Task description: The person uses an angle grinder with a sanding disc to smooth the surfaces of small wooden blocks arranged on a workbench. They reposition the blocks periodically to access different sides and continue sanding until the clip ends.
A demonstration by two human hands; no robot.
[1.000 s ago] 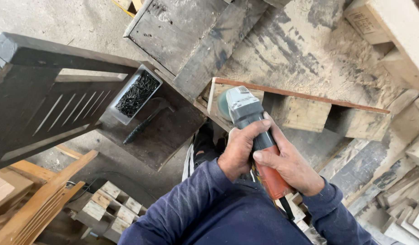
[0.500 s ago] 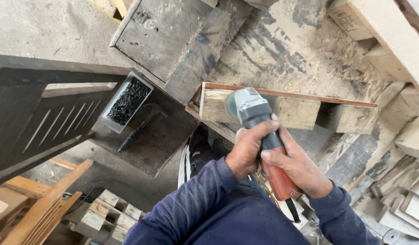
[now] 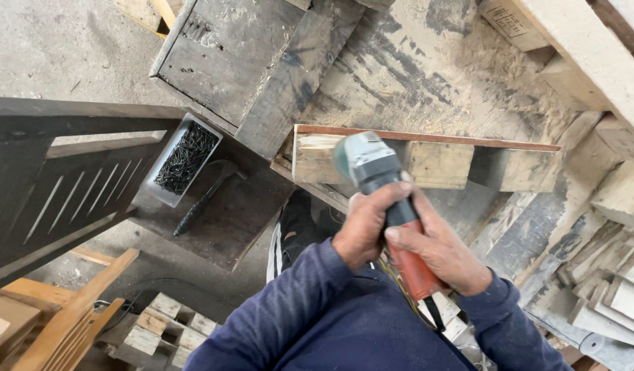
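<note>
At the near edge of the dusty wooden worktop, in the head view, both hands are wrapped around an angle grinder. The left hand grips the dark neck of the tool just behind its grey head, fingers curled over the top and the thumb tucked beneath. The right hand closes around the red rear handle, with its forefinger laid forward along the body. Both forearms, in blue sleeves, come up from the bottom of the frame and meet at the tool, wrists bent slightly inward. The grinder's head points away from the person and sits against the front face of a pale wooden piece, topped by a thin reddish board, which lies along that near edge of the worktop; whether the disc touches the wood cannot be told.

To the left, on a darker low board, a grey tray of dark nails stands just beside a hammer. A black slatted panel leans at the far left. Offcut wooden blocks lie at the bottom left, and stacked strips crowd the right edge.
</note>
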